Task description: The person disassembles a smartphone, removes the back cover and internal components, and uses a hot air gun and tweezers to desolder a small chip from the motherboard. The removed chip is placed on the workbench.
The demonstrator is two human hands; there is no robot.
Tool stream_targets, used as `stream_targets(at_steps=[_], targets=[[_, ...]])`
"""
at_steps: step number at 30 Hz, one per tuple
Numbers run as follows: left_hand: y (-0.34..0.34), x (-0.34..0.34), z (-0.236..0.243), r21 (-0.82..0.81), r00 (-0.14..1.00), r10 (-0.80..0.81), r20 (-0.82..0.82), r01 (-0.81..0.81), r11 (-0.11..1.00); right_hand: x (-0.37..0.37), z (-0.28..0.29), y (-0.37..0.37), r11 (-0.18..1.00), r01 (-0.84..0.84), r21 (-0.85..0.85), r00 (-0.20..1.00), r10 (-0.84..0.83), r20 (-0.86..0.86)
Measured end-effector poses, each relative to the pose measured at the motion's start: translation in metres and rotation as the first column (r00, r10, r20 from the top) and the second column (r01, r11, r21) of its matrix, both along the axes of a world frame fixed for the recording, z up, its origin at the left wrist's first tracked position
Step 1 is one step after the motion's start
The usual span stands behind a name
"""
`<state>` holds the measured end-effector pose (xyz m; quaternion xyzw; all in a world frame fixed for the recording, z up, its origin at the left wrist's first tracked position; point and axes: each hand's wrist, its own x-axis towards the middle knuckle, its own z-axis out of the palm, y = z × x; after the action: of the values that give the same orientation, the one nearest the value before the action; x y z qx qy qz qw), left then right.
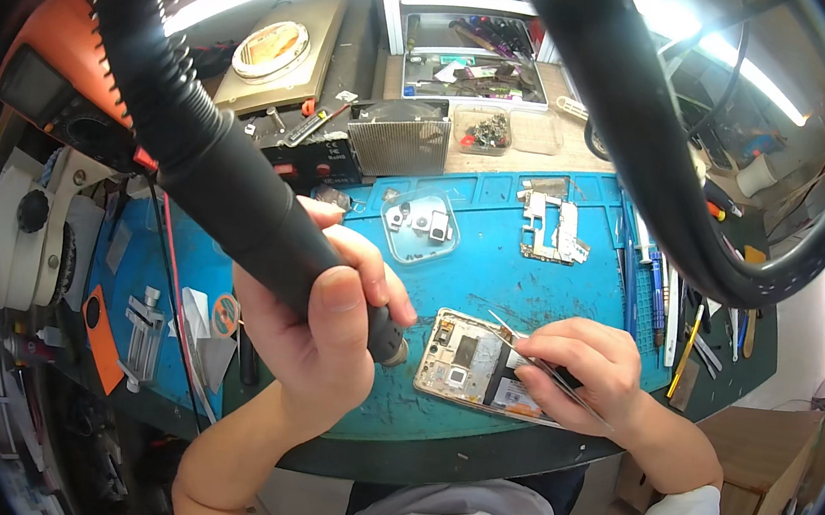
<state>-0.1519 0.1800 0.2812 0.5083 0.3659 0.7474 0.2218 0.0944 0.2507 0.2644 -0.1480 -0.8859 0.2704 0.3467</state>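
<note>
My left hand grips the black handle of a hot-air gun, whose metal nozzle points down beside an opened phone lying on the blue work mat. My right hand, at the phone's right part, pinches metal tweezers with their tips over the phone's frame. A bare circuit board lies above the phone on the mat, and a clear dish with small camera modules sits to its left.
An orange multimeter, white microscope and metal board holder are at the left. A heat sink, small-parts box and drawers stand behind. Pens and tools line the right; thick black cables hang overhead.
</note>
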Motion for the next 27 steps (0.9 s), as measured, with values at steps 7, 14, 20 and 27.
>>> stream_targets(at_steps=[7, 14, 20, 27], targets=[[0.002, 0.003, 0.002, 0.017, 0.995, 0.059, -0.08, -0.058, 0.998, 0.002, 0.0, -0.002, 1.0, -0.008, -0.025, 0.999, 0.009, 0.05], [-0.004, -0.007, 0.011, -0.083, 0.991, 0.133, -0.027, -0.135, 0.987, 0.0, -0.004, -0.005, 0.997, -0.021, -0.079, 0.999, 0.024, 0.047], [0.004, -0.011, 0.013, -0.064, 0.992, 0.126, 0.023, -0.124, 0.99, -0.007, 0.003, 0.003, 0.994, -0.109, -0.028, 0.992, 0.11, 0.057], [0.011, 0.001, 0.004, -0.057, 0.988, 0.145, 0.044, -0.143, 0.988, -0.017, -0.002, 0.003, 0.992, -0.105, -0.069, 0.992, 0.109, 0.058]])
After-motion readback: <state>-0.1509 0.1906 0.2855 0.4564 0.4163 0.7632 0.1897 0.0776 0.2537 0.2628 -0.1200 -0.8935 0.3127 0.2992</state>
